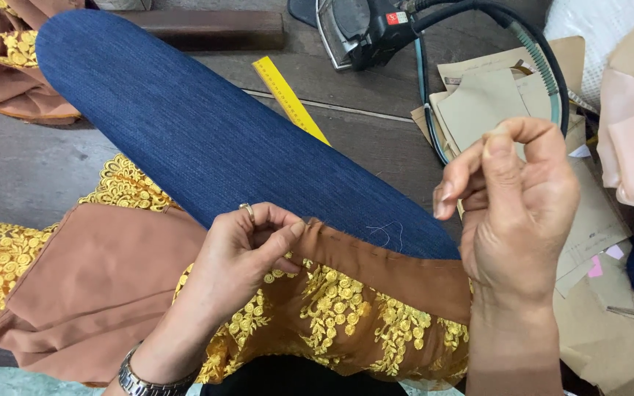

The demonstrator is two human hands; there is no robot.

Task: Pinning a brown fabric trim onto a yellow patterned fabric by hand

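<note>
Your left hand (240,253) rests on the brown garment (376,275) that lies across your denim-clad leg (207,139). Its thumb and forefinger are pressed together on the garment's folded upper edge, pinching the cloth right at the near side of the leg; the other fingers curl in under them. A ring (248,211) sits on one finger and a metal watch (141,381) circles the wrist.

Your right hand (515,213) is raised off the fabric, to the right of the leg and apart from the brown edge. Its thumb and forefinger meet at the tips, closed in a fine pinch; whatever they hold is too small to make out. The remaining fingers (453,187) are loosely bent and spread a little.

A thin pale thread (389,233) lies looped on the leg just above the brown edge, between your two hands. Below that edge the garment carries yellow lace embroidery (339,308).

A yellow ruler (288,99) lies beyond the leg, and paper pattern pieces (478,103) sit to the right of the leg, behind your right hand.
</note>
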